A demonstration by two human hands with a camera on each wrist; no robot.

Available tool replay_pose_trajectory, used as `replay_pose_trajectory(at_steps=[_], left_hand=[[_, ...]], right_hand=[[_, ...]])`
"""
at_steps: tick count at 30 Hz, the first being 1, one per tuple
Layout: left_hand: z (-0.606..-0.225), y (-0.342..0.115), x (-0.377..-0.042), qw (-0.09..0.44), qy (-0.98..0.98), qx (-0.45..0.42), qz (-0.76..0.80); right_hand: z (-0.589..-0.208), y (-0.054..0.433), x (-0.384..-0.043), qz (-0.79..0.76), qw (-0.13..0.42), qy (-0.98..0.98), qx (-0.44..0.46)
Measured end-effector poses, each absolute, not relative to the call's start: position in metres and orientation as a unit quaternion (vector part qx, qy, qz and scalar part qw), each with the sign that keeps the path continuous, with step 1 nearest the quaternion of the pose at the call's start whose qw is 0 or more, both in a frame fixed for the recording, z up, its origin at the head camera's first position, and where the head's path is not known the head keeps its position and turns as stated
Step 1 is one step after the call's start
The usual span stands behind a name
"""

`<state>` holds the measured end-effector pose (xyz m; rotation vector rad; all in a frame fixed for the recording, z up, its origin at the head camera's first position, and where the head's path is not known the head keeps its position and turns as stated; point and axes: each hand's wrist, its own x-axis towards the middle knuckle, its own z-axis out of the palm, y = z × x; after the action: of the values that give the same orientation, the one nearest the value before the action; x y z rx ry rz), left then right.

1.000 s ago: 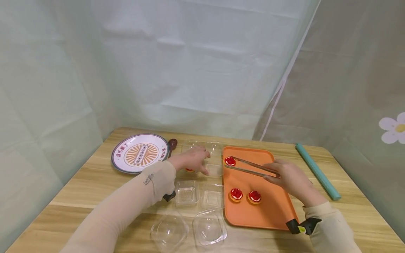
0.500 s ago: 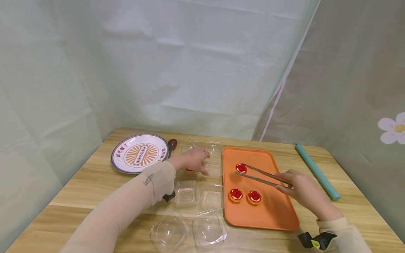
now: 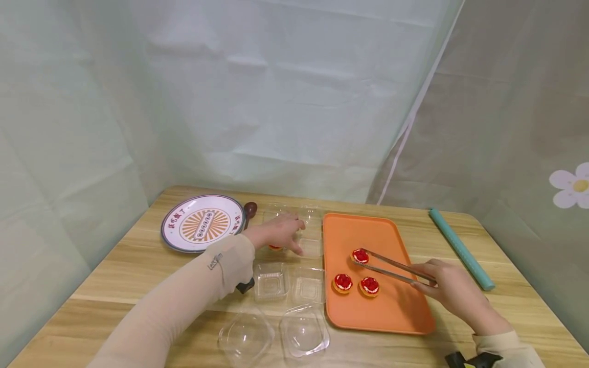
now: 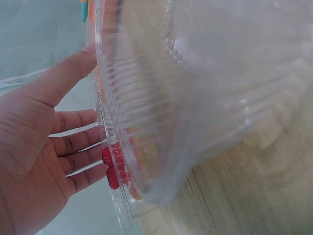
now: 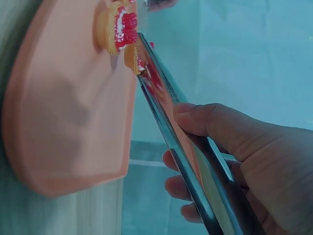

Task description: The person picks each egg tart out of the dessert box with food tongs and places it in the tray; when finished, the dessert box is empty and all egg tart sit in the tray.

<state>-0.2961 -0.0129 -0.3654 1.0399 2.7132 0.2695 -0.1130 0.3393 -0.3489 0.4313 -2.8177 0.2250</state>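
My right hand [image 3: 453,289] grips metal tongs [image 3: 395,270], thumb on one arm and fingers round the other. The tips of the tongs are at either side of a red-topped tart [image 3: 360,256] over the orange tray [image 3: 382,317]. Two more tarts, a left one [image 3: 342,283] and a right one [image 3: 369,286], sit on the tray nearer the front. My left hand [image 3: 280,232] reaches over a clear plastic box [image 3: 310,247], its fingers spread and touching the box's edge. Another red-topped tart [image 4: 115,166] shows through the plastic, partly hidden by the hand in the head view.
Two small clear boxes, a left one [image 3: 271,282] and a right one [image 3: 309,287], stand in front of the left hand. Clear lids [image 3: 305,332] lie nearer the front edge. A patterned plate [image 3: 204,225], a dark spoon [image 3: 250,208] and a teal roll [image 3: 460,248] lie around.
My right hand and the tongs have moved right and toward the front, and the tart at their tips has moved with them from the tray's left edge inward. My left hand has stayed put.
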Motion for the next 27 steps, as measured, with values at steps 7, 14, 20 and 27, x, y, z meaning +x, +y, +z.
replay_pose_trajectory(at_steps=[7,14,20,27], left_hand=[[-0.365,-0.013,-0.295,0.108,0.924,0.355,0.093],[-0.363,-0.013,-0.293,0.111,0.924,0.352,0.099],[-0.362,-0.013,-0.293,0.106,0.925,0.354,0.086],[-0.362,-0.012,-0.291,0.094,0.924,0.367,0.057]], right_hand=[[-0.355,0.346,-0.109,0.077,0.139,-0.976,0.149],[-0.363,0.35,-0.107,0.069,0.168,-0.97,0.163],[-0.367,0.351,-0.106,0.072,0.181,-0.966,0.168],[-0.366,0.355,-0.102,0.1,0.138,-0.975,0.144]])
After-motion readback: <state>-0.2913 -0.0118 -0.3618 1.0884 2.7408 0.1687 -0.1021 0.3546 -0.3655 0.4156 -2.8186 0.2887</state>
